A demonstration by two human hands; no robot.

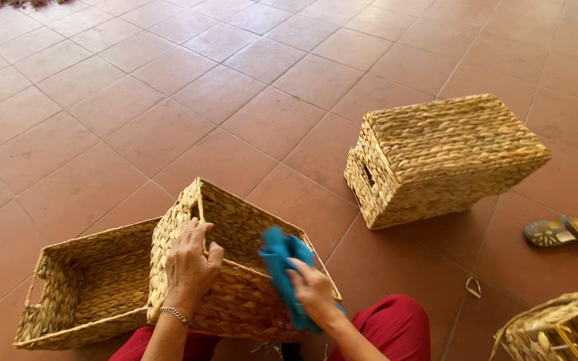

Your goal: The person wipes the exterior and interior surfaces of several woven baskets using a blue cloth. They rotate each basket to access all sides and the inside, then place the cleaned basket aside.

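Wiping rim of rectangular woven straw basket point(235, 267) tilted on lap; right hand point(312, 291) clenches crumpled blue cloth point(282, 257), left hand point(192, 267) grips near wall. Best kept braced, strokes following weave.

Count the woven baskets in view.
4. One held basket under both hands, one open basket left of it, one overturned basket farther right, one partial basket cut off at the bottom-right edge; others may lie outside view.

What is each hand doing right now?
Left hand: gripping the rim of the woven basket.
Right hand: closed on a blue cloth.
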